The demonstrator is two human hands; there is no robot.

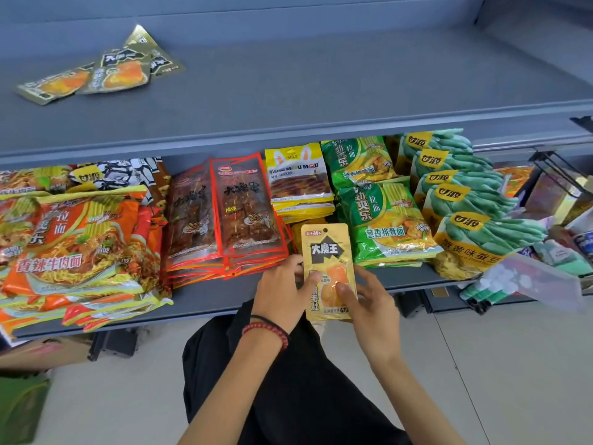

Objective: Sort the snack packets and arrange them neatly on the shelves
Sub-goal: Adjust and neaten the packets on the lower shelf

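Upper shelf (321, 85): directly above the lower shelf (205, 300), mostly bare.

On the lower shelf, by size:
- orange noodle packs (73, 245), stacked at its left end
- teal bean-snack bags (465, 200), overlapping row at its right end
- green noodle packs (382, 220), right of its middle
- red-edged clear packets (237, 213), fanned pile left of its middle
- yellow packets (298, 178), small stack at its middle, toward the back

Loose gold packets (99, 75): a few lying askew, one level above the lower shelf, over its left part.

Held gold packet (327, 252): upright at the lower shelf's front edge, about mid-length, off the surface.

Left hand (282, 293) pinches its left side, thumb on the face. Right hand (375, 303) pinches the lower right, thumb on the orange print. Both are grasping it.

Handling, as a guess:
- thin foil pouch, very light, bends easily
- glossy, so likely slippery
- soft filling in the lower half
- best held by the flat sealed side margins or the top strip by the hang hole; don't squeeze the bulge
- probably belongs with the matching loose gold packets
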